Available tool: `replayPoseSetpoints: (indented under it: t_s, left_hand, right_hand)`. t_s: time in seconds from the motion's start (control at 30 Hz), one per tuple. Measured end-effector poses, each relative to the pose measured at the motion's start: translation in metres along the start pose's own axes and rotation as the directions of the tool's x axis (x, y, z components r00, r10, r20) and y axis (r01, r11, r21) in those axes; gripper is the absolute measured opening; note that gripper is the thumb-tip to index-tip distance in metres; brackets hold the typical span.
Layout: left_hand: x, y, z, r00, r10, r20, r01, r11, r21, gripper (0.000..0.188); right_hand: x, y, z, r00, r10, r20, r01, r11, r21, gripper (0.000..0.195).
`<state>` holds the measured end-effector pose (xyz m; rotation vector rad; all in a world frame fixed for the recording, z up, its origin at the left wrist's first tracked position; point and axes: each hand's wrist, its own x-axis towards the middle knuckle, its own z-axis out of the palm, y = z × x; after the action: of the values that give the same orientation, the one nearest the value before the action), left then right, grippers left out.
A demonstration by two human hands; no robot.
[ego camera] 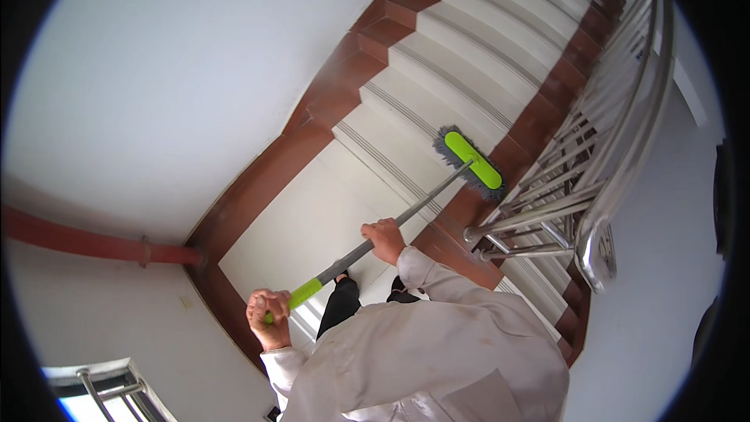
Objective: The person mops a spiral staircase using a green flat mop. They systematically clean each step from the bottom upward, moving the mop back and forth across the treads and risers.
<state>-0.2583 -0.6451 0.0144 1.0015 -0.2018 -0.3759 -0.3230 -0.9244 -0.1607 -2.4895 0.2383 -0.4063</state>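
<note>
A dust mop with a bright green head [473, 159] and grey fringe rests on a pale tiled stair step [404, 129], its right end reaching the red-brown border by the railing. Its grey pole [354, 257] slants down to the left, towards my body. My left hand [269, 316] is wrapped around the end of the green grip [305, 293]. Farther up the pole, my right hand [384, 240] closes on the grey shaft. Both hands are bare, with light sleeves behind them.
A stainless steel railing [592, 199] runs along the right of the stairs. White wall [176, 82] borders the left. A red pipe [105, 245] meets the corner, and a barred window [105, 392] sits at lower left. My feet stand on the pale landing [281, 223].
</note>
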Motion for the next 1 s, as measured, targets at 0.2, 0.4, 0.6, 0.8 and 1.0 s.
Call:
replayPoseSetpoints:
  t_s: [0.2,0.4,0.6,0.8,1.0]
  left_hand:
    - [0.008,0.009,-0.032,0.983,0.098,-0.156,-0.088,0.994,0.066,0.021]
    - [0.085,-0.055,-0.021,0.961,-0.008,-0.275,0.034,0.995,0.089,0.013]
    - [0.155,-0.073,-0.021,0.992,-0.059,-0.108,0.067,0.994,0.080,0.017]
    - [0.183,-0.016,-0.055,0.986,-0.164,-0.005,0.164,0.985,0.059,0.019]
    - [0.223,0.017,-0.066,0.943,-0.299,0.145,0.287,0.953,0.095,0.022]
  right_hand:
    - [0.081,-0.018,0.045,0.978,-0.164,0.131,0.170,0.985,-0.036,0.009]
    - [0.168,0.038,0.073,0.997,-0.062,-0.052,0.046,0.963,-0.266,0.016]
    - [0.200,0.041,0.062,0.995,0.055,-0.079,-0.071,0.974,-0.216,0.011]
    - [0.183,0.006,0.072,0.984,0.073,-0.160,-0.108,0.970,-0.219,0.015]
    - [0.167,-0.011,0.065,0.957,0.188,-0.223,-0.216,0.970,-0.109,0.011]
